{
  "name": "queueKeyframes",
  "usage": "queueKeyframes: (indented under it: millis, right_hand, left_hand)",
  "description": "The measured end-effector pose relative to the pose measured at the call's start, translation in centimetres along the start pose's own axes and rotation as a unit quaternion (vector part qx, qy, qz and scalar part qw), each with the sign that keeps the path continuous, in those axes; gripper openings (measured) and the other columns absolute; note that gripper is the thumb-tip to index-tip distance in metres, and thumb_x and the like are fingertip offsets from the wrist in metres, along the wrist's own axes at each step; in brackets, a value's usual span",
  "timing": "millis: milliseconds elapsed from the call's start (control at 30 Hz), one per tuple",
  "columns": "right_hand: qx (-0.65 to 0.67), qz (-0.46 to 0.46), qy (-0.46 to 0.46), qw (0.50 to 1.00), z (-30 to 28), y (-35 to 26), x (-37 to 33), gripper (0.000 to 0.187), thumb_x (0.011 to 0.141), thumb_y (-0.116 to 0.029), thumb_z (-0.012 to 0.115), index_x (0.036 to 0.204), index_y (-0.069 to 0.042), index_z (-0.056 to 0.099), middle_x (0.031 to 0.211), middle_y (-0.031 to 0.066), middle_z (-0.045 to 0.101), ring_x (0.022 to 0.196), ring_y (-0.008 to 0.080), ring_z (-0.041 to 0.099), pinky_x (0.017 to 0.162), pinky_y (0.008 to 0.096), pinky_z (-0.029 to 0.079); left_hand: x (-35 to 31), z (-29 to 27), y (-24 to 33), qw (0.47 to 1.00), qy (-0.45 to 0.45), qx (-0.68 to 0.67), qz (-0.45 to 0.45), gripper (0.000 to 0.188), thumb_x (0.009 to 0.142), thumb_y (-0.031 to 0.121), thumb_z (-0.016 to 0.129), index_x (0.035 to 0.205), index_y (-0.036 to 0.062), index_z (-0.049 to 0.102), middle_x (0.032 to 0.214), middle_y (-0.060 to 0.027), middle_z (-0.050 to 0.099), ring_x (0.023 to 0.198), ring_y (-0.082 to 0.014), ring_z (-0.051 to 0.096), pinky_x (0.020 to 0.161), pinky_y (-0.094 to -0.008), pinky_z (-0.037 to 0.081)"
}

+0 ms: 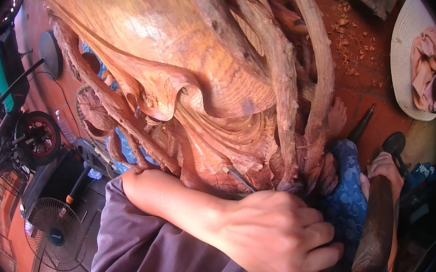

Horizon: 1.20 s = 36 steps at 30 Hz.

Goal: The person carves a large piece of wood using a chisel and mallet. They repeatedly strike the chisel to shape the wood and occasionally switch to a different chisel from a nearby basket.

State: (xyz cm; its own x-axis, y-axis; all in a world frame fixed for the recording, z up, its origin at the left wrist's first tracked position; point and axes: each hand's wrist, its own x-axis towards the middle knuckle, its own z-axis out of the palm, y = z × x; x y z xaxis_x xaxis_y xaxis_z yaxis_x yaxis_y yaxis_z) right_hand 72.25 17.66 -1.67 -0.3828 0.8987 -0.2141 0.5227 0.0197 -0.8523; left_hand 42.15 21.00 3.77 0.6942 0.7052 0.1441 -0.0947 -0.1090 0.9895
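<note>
A large carved wooden piece [160, 29], orange-brown with flowing folds and knotty root-like branches, fills the middle of the view. My left hand [276, 235] reaches across its near edge, closed around a chisel [240, 179]. Only the slim metal shaft shows; its tip rests at the lower folds, and the handle is hidden in my fist. At the right, my right hand [387, 172] has its fingers wrapped round the narrow end of a dark, club-shaped wooden mallet [375, 232]. The mallet's thick end points toward the lower edge, apart from the chisel.
Wood shavings [362, 50] lie on the red tiled floor. A pale brimmed hat [402, 60] holding pink cloth sits at far right. A dark pointed tool [363, 123] lies near a bare foot [337, 118]. Left are a fan [56, 236] and a red-rimmed wheel [38, 140].
</note>
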Motion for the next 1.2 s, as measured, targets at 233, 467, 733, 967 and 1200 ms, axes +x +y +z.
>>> queueKeyframes:
  millis: [233, 467, 733, 967, 1200]
  right_hand:
    - [-0.02, -0.008, 0.019, 1.0, 0.2, -0.4, 0.5, 0.029, 0.063, 0.007, 0.073, 0.076, -0.006, 0.05, 0.067, 0.0062, 0.053, 0.064, 0.0216, 0.053, 0.08, 0.0377, 0.047]
    - [0.009, 0.017, -0.004, 1.0, -0.5, -1.3, 0.7, 0.034, 0.061, 0.013, 0.07, 0.079, -0.007, 0.048, 0.07, 0.0061, 0.052, 0.068, 0.0205, 0.052, 0.081, 0.0382, 0.045]
    - [0.031, 0.032, -0.018, 0.999, -1.4, -2.6, 1.7, 0.043, 0.051, 0.019, 0.068, 0.08, -0.006, 0.048, 0.072, 0.0063, 0.055, 0.072, 0.0205, 0.054, 0.089, 0.0379, 0.043]
    - [-0.003, 0.014, -0.01, 1.0, -0.3, -2.9, 1.9, 0.044, 0.047, 0.017, 0.069, 0.077, -0.007, 0.049, 0.07, 0.0065, 0.054, 0.067, 0.0213, 0.053, 0.083, 0.0361, 0.047]
    - [0.001, 0.023, 0.002, 1.0, -0.3, -3.0, 1.9, 0.042, 0.048, 0.016, 0.07, 0.075, -0.007, 0.048, 0.068, 0.0063, 0.054, 0.067, 0.0215, 0.054, 0.081, 0.0367, 0.048]
  left_hand:
    - [0.2, 0.0, 0.0, 0.998, 0.065, -0.004, -0.012, 0.035, 0.083, 0.038, 0.067, 0.09, 0.0048, 0.058, 0.074, -0.0063, 0.051, 0.062, -0.0221, 0.058, 0.049, -0.0343, 0.047]
    - [0.8, 0.0, -0.1, 0.988, 0.15, -0.033, -0.013, 0.036, 0.084, 0.038, 0.066, 0.089, 0.004, 0.058, 0.074, -0.0086, 0.052, 0.064, -0.0257, 0.059, 0.051, -0.038, 0.047]
    - [-0.1, 0.8, 0.1, 0.995, 0.06, -0.07, 0.048, 0.035, 0.082, 0.038, 0.068, 0.083, 0.0046, 0.059, 0.073, -0.0099, 0.057, 0.064, -0.0285, 0.061, 0.051, -0.0399, 0.049]
    - [-0.2, 0.2, 0.2, 0.998, 0.051, -0.045, 0.019, 0.034, 0.082, 0.038, 0.069, 0.081, 0.0052, 0.059, 0.072, -0.0091, 0.058, 0.064, -0.0282, 0.062, 0.049, -0.04, 0.049]
    - [-0.3, -0.1, 0.3, 0.998, 0.041, -0.037, -0.008, 0.034, 0.082, 0.038, 0.068, 0.081, 0.0053, 0.059, 0.071, -0.0084, 0.057, 0.065, -0.0278, 0.063, 0.049, -0.0401, 0.049]
